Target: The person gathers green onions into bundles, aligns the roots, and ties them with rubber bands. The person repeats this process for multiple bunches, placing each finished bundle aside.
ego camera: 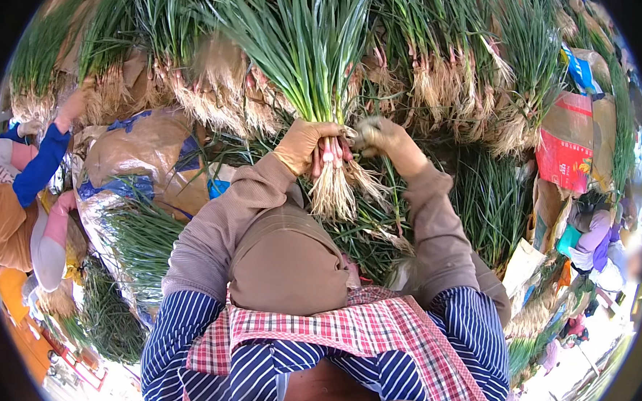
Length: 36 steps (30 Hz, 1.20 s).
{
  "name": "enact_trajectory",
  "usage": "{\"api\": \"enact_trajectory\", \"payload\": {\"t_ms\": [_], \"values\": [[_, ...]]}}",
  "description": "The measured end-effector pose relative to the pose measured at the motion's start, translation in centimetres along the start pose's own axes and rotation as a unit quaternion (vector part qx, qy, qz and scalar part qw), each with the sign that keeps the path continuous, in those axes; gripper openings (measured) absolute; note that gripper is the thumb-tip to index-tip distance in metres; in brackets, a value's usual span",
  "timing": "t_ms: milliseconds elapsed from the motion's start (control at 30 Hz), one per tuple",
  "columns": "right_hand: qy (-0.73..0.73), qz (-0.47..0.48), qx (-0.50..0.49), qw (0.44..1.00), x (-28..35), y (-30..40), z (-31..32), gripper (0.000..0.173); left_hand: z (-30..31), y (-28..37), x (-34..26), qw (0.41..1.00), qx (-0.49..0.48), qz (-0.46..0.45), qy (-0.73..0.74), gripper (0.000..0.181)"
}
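My left hand (305, 145), in a tan work glove, grips a bunch of green onions (319, 86) just above its reddish-white bulbs. The long leaves fan out away from me, and the pale roots (333, 195) hang towards my lap. Close against the bunch's right side is my right hand (379, 137), gloved too and slightly blurred, its fingers curled. Whether those fingers pinch a stalk cannot be made out. Loose green onions (374, 219) lie beneath both hands, near my brown-trousered knee (290, 259).
Rows of rooted green onions (442, 70) line the ground ahead. A taped brown sack (138, 147) lies at left, with a red printed carton (566, 142) at right. A co-worker in blue sleeves (43, 158) reaches into the onions at left; another person (596, 242) is at far right.
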State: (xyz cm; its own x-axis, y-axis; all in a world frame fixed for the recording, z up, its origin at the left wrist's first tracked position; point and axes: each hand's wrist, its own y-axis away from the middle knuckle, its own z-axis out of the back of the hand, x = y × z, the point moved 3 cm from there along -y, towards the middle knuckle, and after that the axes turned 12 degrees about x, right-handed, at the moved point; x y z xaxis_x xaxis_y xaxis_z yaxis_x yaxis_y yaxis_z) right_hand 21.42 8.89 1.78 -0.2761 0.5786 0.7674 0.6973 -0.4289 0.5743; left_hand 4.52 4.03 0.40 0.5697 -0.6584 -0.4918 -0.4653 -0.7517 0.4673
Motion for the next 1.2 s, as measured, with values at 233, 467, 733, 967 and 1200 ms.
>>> {"api": "enact_trajectory", "payload": {"t_ms": [233, 467, 733, 967, 1200], "values": [[-0.378, 0.151, -0.185, 0.895, -0.4, -8.2, 0.0, 0.019, 0.2, -0.2, 0.2, 0.999, 0.01, -0.014, -0.029, 0.024], [-0.559, 0.18, -0.237, 0.774, 0.5, -6.4, -2.5, 0.02, 0.4, -0.1, 0.2, 0.998, -0.031, -0.044, 0.02, 0.022], [-0.415, 0.167, -0.325, 0.833, 2.2, -3.3, 3.7, 0.022, -1.2, 1.7, -1.5, 0.994, -0.093, -0.051, -0.016, 0.016], [0.53, -0.186, 0.067, 0.824, 0.6, -0.9, 1.8, 0.035, 1.4, 1.9, -1.3, 0.998, -0.023, -0.059, 0.0, 0.029], [0.45, -0.106, -0.39, 0.796, 5.9, -7.8, 6.2, 0.037, 1.2, 1.4, -0.7, 0.994, -0.009, -0.059, 0.091, 0.026]]}}
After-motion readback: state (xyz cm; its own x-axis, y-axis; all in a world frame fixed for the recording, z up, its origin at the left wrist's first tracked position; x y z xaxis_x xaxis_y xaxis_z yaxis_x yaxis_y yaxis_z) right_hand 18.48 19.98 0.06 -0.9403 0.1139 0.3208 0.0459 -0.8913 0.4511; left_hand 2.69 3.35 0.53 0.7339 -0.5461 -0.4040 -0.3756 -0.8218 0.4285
